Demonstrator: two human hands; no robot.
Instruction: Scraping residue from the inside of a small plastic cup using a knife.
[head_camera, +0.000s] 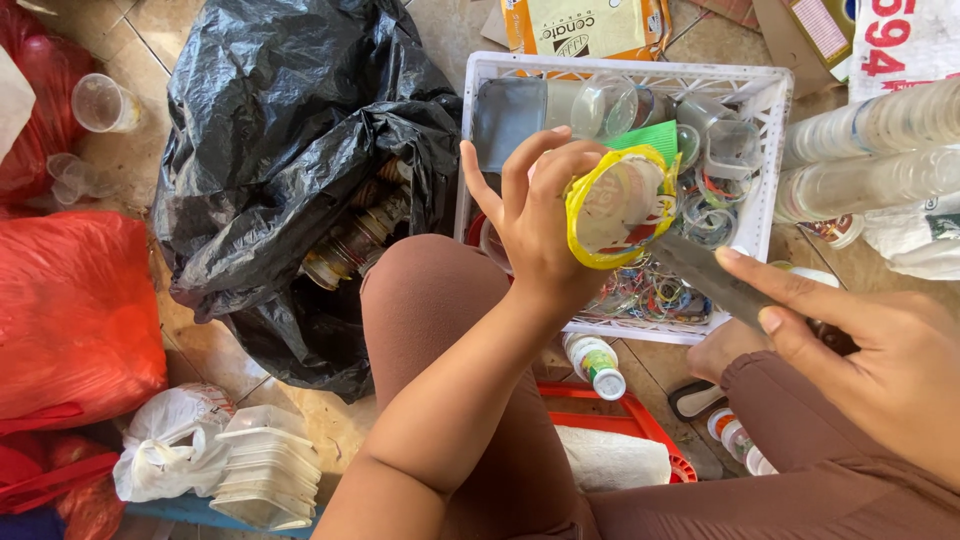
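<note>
My left hand (535, 215) grips a clear plastic cup (618, 205) with a yellow rim, its mouth turned toward me, above the white plastic crate (765, 110). My right hand (870, 345) holds a knife (705, 275) by its handle, forefinger along the back of the blade. The blade tip rests against the cup's yellow rim. In the crate lie clear cups, a green lid (650, 137) and a tangle of cut plastic rings (650, 295).
A black bin bag (290, 130) with bottles inside lies open at the left. Red bags (70, 310) sit at the far left. Stacked clear cups (870, 150) lie at the right. A white bag (165, 450), stacked trays (265, 475), a small bottle (595, 365) and a red basket (650, 430) are near my knees.
</note>
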